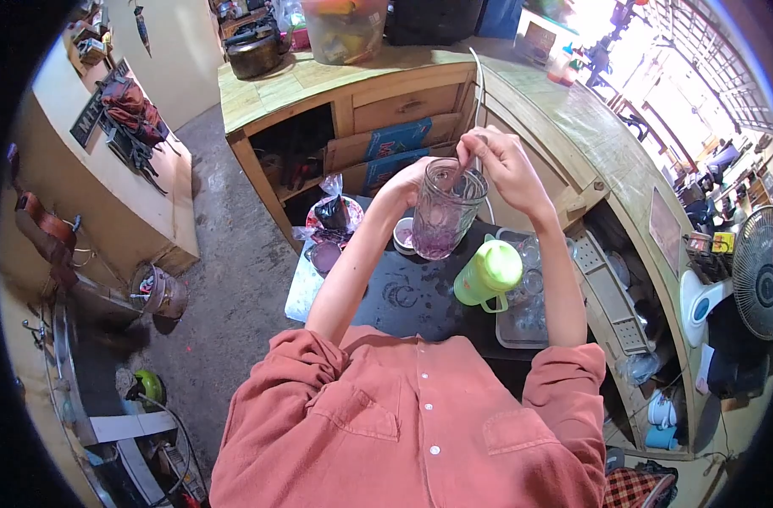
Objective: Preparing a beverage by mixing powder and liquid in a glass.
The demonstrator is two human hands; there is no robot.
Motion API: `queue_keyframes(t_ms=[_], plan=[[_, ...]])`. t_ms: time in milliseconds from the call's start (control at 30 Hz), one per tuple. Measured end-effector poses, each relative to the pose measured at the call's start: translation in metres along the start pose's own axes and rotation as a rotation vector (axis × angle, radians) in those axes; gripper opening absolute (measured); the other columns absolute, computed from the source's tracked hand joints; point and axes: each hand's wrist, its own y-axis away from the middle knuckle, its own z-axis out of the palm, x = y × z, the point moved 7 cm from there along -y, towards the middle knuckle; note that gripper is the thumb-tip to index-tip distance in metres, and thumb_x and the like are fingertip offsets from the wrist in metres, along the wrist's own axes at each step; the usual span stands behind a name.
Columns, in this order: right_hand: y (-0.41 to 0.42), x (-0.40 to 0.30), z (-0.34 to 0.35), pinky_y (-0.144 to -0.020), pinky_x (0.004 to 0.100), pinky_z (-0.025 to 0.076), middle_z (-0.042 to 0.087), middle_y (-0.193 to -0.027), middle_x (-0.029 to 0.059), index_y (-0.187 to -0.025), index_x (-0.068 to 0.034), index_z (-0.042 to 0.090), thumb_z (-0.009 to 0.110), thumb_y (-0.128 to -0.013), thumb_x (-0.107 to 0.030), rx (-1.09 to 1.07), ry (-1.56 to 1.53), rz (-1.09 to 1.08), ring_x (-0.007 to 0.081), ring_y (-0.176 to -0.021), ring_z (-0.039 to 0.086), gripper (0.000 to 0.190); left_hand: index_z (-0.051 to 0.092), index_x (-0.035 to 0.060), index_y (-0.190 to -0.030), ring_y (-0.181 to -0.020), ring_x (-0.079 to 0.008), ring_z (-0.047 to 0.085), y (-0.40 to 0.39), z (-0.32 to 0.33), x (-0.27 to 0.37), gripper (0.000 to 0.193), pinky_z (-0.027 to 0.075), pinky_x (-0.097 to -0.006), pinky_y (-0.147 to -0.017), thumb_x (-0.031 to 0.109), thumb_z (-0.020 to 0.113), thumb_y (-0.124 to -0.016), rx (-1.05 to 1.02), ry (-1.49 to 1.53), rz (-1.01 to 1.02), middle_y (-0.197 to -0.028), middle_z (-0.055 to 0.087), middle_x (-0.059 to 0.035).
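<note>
My left hand [413, 181] grips a patterned clear glass jar [445, 216] from its left side; a purple substance lies low inside it. Pinched in my right hand [497, 162] is a thin utensil, perhaps a spoon, whose lower part reaches into the jar's mouth. Below the jar, on the dark table [392, 295], stand a small white cup [405, 236] with purple contents and a green lidded pitcher [488, 273]. A container of purple contents [326, 256] is partly behind my left forearm, near a dark plastic bag [333, 213] on a patterned plate.
A clear tray [520, 338] with several glasses [532, 280] lies right of the pitcher, partly behind my right forearm. Beyond the table curves a wooden counter [418, 73] bearing a dark pot [254, 56] and a plastic tub [345, 32]. A white fan [758, 273] stands at the far right.
</note>
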Motion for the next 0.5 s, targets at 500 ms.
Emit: queue_keyframes(t_ms=[500], plan=[[0.015,0.036,-0.003,-0.065,0.0263,0.043,0.057,-0.068,0.0052,-0.074,0.003,0.055,0.046,-0.095,-0.026,0.108,-0.132,0.236,0.0117,-0.065,0.056,0.037,0.066,0.0067,-0.071,-0.053,-0.0072,0.053,0.009,0.003,0.02,0.022,0.044,-0.0246,-0.049,0.024,0.062,-0.085,0.52,-0.305,0.09,-0.064,0.06,0.0003]])
